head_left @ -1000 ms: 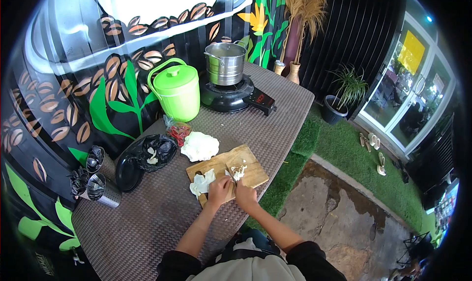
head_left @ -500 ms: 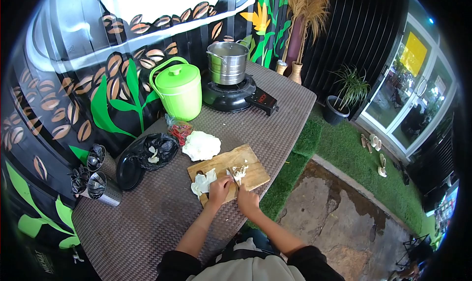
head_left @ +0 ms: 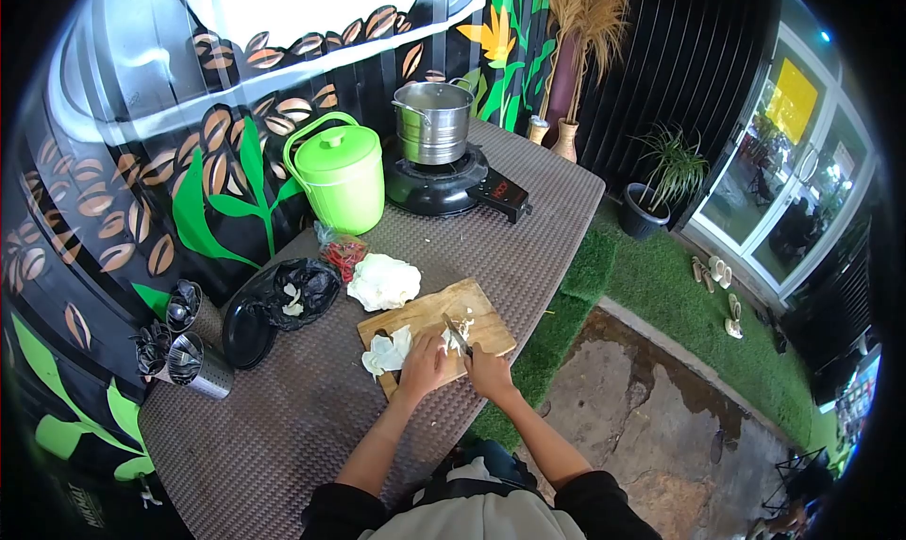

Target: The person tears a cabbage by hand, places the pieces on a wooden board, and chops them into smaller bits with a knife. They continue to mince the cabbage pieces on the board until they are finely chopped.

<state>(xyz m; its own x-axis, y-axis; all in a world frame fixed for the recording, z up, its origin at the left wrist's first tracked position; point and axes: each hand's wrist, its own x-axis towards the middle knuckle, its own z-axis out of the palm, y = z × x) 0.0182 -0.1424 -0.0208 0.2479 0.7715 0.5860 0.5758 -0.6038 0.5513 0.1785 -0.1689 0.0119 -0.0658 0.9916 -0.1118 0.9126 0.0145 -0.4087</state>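
Note:
My right hand (head_left: 489,373) is wrapped round the handle of a knife (head_left: 459,336), whose blade points up and left over the wooden board (head_left: 487,315). White shredded pieces (head_left: 452,344) lie by the blade. On the board, my left hand (head_left: 425,362) rests with bent fingers beside these pieces; whether it grips any of them is hidden. Pale cabbage leaves (head_left: 387,350) lie at the board's left end, just left of my left hand. Behind the board sits a larger pale cabbage piece (head_left: 384,282).
A bag of red chilies (head_left: 343,252), a black plastic bag (head_left: 304,290) and a black plate (head_left: 247,330) are behind left. Farther back stand a green lidded bucket (head_left: 342,181) and a steel pot (head_left: 434,125) on a stove (head_left: 429,186). Cutlery holders (head_left: 201,365) stand left.
The knife and my right hand have moved slightly to the right, and more of the blade shows. My left hand has come down flatter over the shredded pieces.

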